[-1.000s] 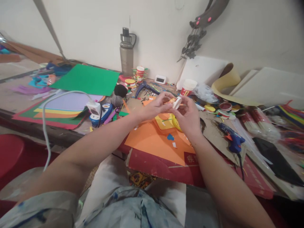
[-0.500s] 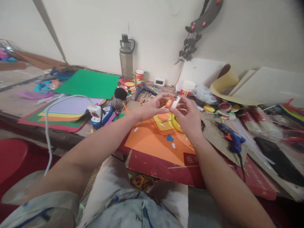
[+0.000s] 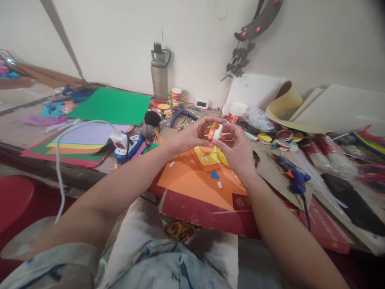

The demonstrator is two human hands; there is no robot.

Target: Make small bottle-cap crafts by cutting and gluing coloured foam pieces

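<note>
My left hand (image 3: pixel 192 136) and my right hand (image 3: pixel 237 148) meet above the craft table, both closed round a small red and yellow glue jar with a white lid (image 3: pixel 214 131). The left fingers grip the jar body and the right fingers pinch the white lid. Just below them lie yellow paper shapes (image 3: pixel 207 155) on a sheet of orange paper (image 3: pixel 192 178), which rests on a red cardboard box (image 3: pixel 198 210).
A blue glue gun (image 3: pixel 293 174) lies right of my hands. A steel bottle (image 3: pixel 159 72) stands by the wall, and a larger white-lidded glue jar (image 3: pixel 236 111) behind my hands. Green paper (image 3: pixel 112 105) and stacked coloured sheets (image 3: pixel 81 140) lie left, near a white cable (image 3: pixel 60 160).
The jar in my hands has turned, the white lid now sitting against its body. My hands have drawn slightly closer together; the view shifted a little.
</note>
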